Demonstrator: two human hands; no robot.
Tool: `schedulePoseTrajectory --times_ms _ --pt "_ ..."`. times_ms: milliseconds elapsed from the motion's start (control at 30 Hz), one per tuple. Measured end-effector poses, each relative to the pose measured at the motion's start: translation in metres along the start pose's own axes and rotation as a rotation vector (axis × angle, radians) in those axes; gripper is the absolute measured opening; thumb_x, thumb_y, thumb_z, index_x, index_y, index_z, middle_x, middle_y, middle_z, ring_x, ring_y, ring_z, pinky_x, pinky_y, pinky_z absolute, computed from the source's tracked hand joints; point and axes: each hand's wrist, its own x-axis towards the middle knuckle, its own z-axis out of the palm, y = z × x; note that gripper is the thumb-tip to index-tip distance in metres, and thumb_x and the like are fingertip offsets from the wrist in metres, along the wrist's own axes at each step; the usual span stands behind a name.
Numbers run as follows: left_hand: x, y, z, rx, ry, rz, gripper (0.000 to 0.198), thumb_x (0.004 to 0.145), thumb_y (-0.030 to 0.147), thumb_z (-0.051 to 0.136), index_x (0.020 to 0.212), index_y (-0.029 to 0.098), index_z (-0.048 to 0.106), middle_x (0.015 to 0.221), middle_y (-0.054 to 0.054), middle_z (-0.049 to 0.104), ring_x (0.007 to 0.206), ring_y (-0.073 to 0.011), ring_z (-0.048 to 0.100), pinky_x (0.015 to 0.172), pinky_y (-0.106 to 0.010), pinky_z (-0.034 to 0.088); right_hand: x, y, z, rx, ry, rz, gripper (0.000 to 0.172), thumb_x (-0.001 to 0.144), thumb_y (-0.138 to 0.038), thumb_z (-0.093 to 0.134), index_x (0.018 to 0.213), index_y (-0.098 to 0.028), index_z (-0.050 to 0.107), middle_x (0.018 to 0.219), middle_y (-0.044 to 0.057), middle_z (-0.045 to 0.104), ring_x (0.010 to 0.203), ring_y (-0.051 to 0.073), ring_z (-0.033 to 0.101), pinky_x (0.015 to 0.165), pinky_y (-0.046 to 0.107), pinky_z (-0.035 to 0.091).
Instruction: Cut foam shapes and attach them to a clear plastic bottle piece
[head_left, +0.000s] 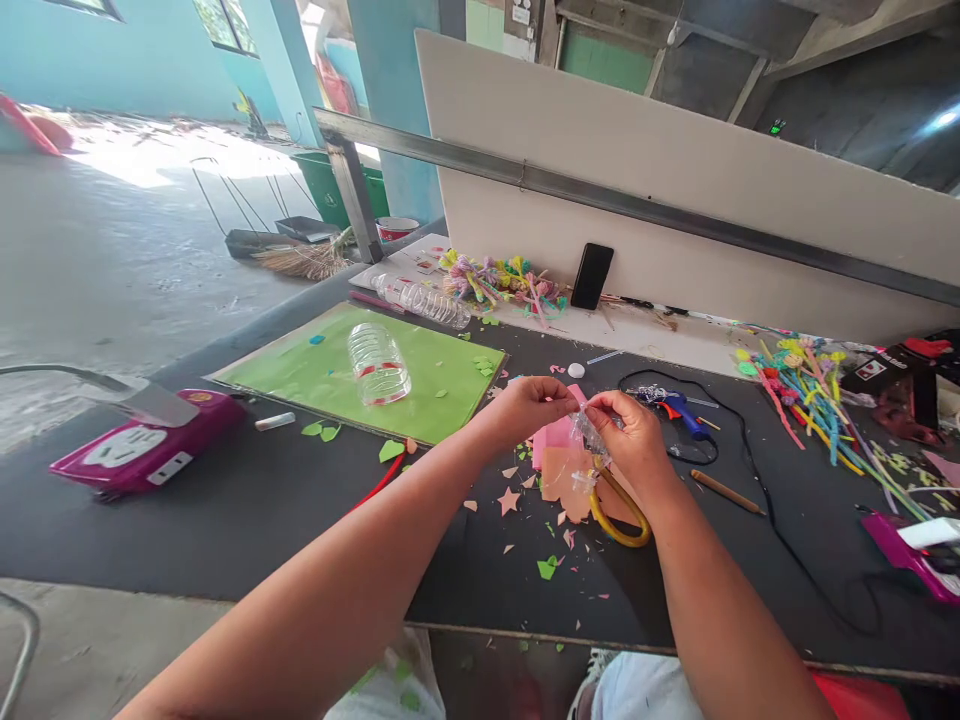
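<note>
Over the middle of the black table, my left hand [536,407] and my right hand [628,435] meet with fingers pinched. Between them is a crinkled piece of clear plastic [577,448], gripped by both; its exact shape is hard to make out. Below my right hand lie scissors with yellow handles [634,538], their blades hidden. Orange foam sheet [564,485] and pink foam sheet [553,440] lie under the plastic. A small peach star [508,500] rests nearby among green and peach scraps.
A cut clear bottle [377,365] stands on a green sheet [300,370], with another bottle [424,298] lying behind. A blue glue gun [686,415], its black cord [757,470] and a brown stick [727,492] lie right. A phone [592,276] leans at the back; a purple power strip [150,445] sits left.
</note>
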Motion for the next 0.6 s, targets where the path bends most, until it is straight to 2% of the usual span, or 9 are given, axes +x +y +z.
schedulePoseTrajectory --times_ms 200,367,500,600 --pt "-0.004 0.007 0.003 -0.286 -0.091 -0.123 0.037 0.071 0.049 0.071 0.073 0.013 0.065 0.053 0.005 0.044 0.046 -0.0043 0.028 0.045 -0.021 0.019 0.0 0.0 0.001 -0.019 0.017 -0.057 0.012 0.089 -0.03 0.058 0.085 -0.024 0.068 0.081 0.002 0.07 0.077 0.019 0.063 0.073 0.031 0.049" --pt "-0.006 0.011 0.002 -0.396 -0.126 -0.137 0.041 0.069 0.052 0.072 0.075 0.012 0.067 0.063 0.001 0.055 0.045 -0.0032 0.031 0.044 -0.023 0.018 0.0 0.0 0.002 -0.015 0.015 -0.054 0.013 0.089 -0.03 0.058 0.085 -0.025 0.069 0.084 0.003 0.07 0.078 0.02 0.064 0.072 0.031 0.049" --pt "-0.004 0.007 0.0 -0.439 -0.155 -0.182 0.038 0.066 0.048 0.077 0.076 0.012 0.067 0.057 0.003 0.051 0.043 -0.0023 0.03 0.042 -0.021 0.018 0.0 0.002 0.003 0.002 0.032 -0.024 0.011 0.087 -0.029 0.059 0.084 -0.024 0.069 0.082 0.002 0.07 0.076 0.02 0.064 0.073 0.031 0.049" --pt "-0.002 0.0 0.001 -0.46 -0.133 -0.205 0.036 0.066 0.044 0.077 0.076 0.011 0.066 0.064 0.0 0.058 0.04 -0.001 0.03 0.04 -0.02 0.017 -0.001 0.003 0.001 0.042 0.009 0.02 0.013 0.087 -0.032 0.06 0.084 -0.023 0.07 0.081 0.002 0.07 0.075 0.02 0.064 0.073 0.032 0.05"
